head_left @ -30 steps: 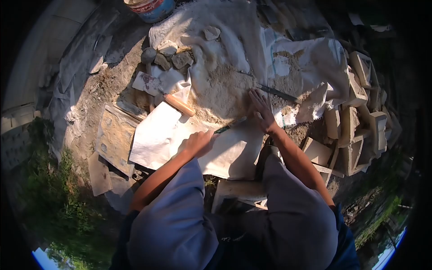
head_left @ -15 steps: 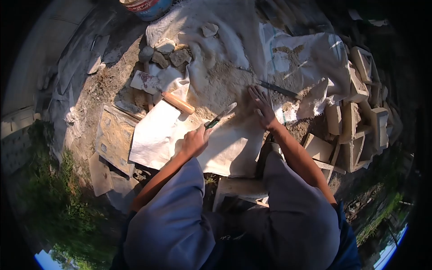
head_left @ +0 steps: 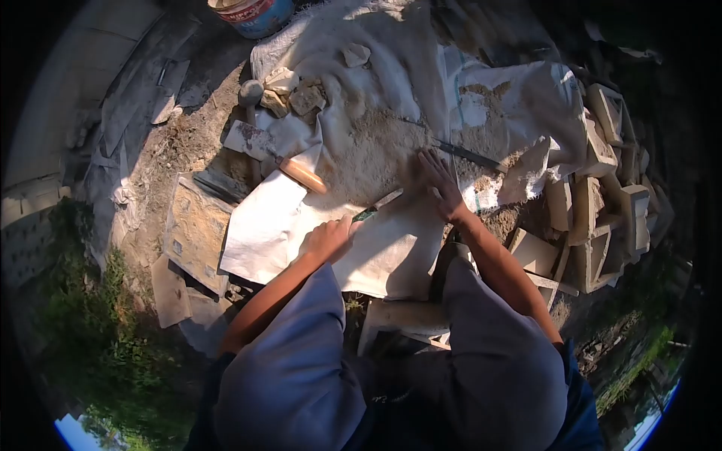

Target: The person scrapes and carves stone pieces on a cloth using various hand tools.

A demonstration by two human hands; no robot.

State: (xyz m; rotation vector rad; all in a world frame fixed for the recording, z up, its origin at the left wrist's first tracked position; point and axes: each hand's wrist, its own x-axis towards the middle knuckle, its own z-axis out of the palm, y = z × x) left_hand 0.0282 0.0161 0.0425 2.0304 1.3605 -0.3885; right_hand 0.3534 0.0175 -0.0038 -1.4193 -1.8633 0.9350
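Observation:
My left hand (head_left: 329, 239) is wrapped round the green handle of a small knife (head_left: 385, 201), whose pale blade points up and to the right over the cloth. Lying flat with its fingers spread, my right hand (head_left: 444, 188) rests on the dusty sacking to the right of the blade. Just above it lies a long dark metal blade (head_left: 474, 157). A scraper with a wooden handle (head_left: 302, 174) rests on the white cloth (head_left: 259, 225) beyond my left hand.
Several stones (head_left: 306, 98) sit at the sacking's upper left, below a paint bucket (head_left: 259, 16). Pale box-like blocks (head_left: 594, 199) are heaped at the right. A flat crusted board (head_left: 194, 229) lies at the left, above the plants (head_left: 98, 293).
Since half a second ago the knife's blade has come down and turned flatter, and my left hand has shifted slightly right. My right hand stays in nearly the same place on the sacking.

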